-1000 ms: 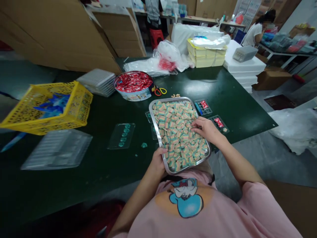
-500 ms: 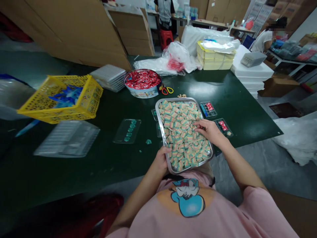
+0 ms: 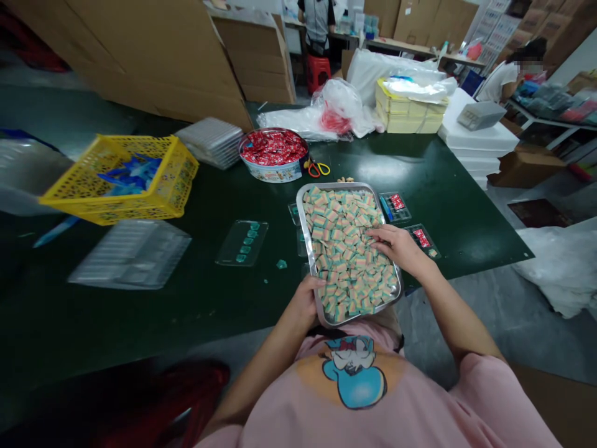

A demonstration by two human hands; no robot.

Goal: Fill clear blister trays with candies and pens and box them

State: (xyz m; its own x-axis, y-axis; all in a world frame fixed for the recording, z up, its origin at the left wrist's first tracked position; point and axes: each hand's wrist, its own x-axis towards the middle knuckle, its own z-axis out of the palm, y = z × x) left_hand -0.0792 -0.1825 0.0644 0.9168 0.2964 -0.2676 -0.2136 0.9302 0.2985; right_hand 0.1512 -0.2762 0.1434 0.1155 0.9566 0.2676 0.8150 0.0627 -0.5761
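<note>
A metal tray (image 3: 304, 231) full of small striped candies (image 3: 347, 249) in pale orange, cream and green rests at the table's front edge, close to my body. My left hand (image 3: 305, 298) grips the tray's near left rim, thumb over the edge. Over the right part of the tray, my right hand (image 3: 396, 246) has its fingers bent together with the tips among the candies; whether a piece is between them is hidden. Right of the tray lie two clear plastic packs, a far pack (image 3: 395, 206) and a near pack (image 3: 422, 239), each with a red packet inside.
Left on the dark green table (image 3: 196, 323) are a clear tray of green pieces (image 3: 242, 244), stacked clear trays (image 3: 130, 254) and a yellow basket (image 3: 181, 180). Behind stand a tin of red packets (image 3: 273, 163) and scissors (image 3: 319, 168). Two people work farther back.
The view has shifted slightly, so the table things appear a little further right. My left hand stays on the tray rim and my right hand stays among the candies.
</note>
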